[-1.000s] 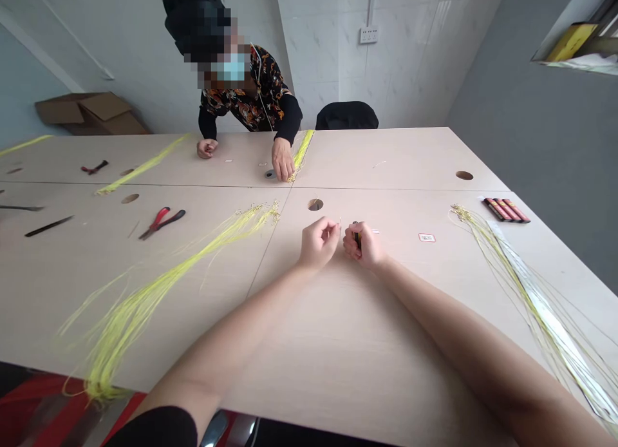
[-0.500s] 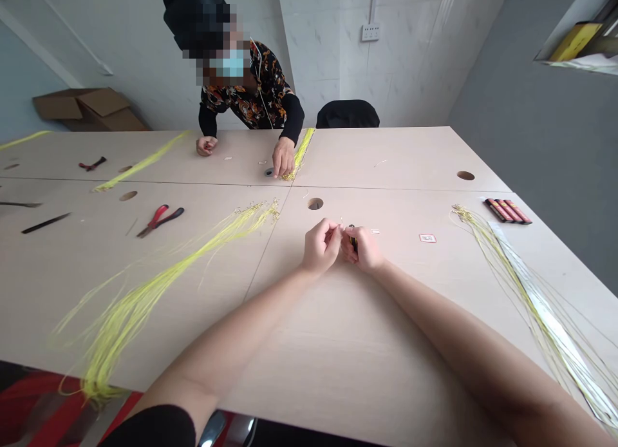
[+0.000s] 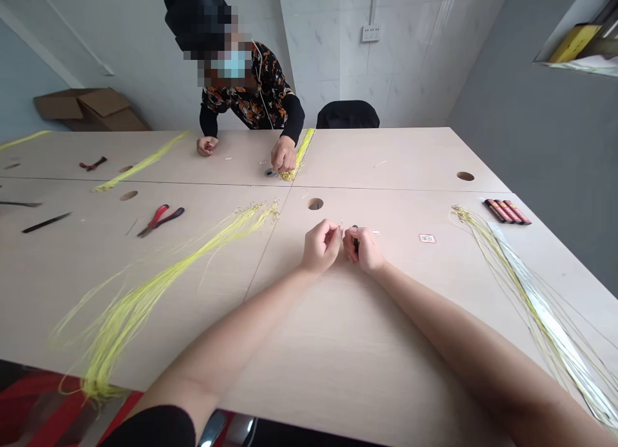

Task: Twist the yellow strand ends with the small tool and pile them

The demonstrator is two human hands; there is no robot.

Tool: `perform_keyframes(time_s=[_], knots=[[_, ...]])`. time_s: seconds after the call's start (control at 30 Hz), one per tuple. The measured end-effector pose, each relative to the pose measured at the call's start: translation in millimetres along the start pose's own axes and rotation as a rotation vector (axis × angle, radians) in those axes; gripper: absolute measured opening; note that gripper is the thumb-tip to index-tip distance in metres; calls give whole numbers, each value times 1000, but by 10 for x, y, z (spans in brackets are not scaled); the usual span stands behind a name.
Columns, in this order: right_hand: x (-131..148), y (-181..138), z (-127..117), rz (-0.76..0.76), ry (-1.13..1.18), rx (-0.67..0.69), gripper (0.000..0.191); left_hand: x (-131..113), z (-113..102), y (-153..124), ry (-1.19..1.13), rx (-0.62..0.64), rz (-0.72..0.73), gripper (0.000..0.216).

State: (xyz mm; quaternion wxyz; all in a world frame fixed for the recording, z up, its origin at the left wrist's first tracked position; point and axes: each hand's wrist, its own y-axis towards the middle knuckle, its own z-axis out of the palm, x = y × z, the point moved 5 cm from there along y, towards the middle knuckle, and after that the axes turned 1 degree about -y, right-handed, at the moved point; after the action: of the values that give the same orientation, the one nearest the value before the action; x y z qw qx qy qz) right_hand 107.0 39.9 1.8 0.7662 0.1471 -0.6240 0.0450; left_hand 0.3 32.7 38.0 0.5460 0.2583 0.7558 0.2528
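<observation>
My left hand (image 3: 321,246) is closed in a pinch over the middle of the table. A tiny thin pale piece (image 3: 342,222) sticks up from its fingertips; its kind is too small to make out. Just to the right, my right hand (image 3: 365,248) is wrapped round a small black-and-yellow object (image 3: 356,241), mostly hidden by the fingers. The two hands are close together with a narrow gap between them. On the left lies a long bundle of yellow cords (image 3: 178,270), with small metallic-looking bits at its far end.
Red-and-black pliers (image 3: 158,220) and a black tweezer-like tool (image 3: 46,223) lie left. More cords (image 3: 512,266), a white strip (image 3: 541,299) and a row of pink-and-black cylinders (image 3: 508,211) are right. A round hole (image 3: 315,204) is ahead. Opposite, a person's hand (image 3: 284,155) is over other cords.
My right hand has drawn slightly to the right, widening the gap from my left hand. My left hand has barely moved. The other person's hand by the cords has shifted slightly.
</observation>
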Motion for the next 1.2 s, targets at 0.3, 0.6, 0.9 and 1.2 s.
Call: perform_keyframes(time_s=[0.3,0.6,0.9,1.2], knots=[[-95,34,-34,57,4,-13,37,10,1,-3,7,4,-8,26],[-98,38,-26,133,5,-62,40,5,14,-14,31,28,7,26],[-140,56,-39,155,4,-89,40,-10,28,-22,39,36,9,25],[-139,61,-35,163,-6,-86,42,-13,27,-22,59,39,25,23]])
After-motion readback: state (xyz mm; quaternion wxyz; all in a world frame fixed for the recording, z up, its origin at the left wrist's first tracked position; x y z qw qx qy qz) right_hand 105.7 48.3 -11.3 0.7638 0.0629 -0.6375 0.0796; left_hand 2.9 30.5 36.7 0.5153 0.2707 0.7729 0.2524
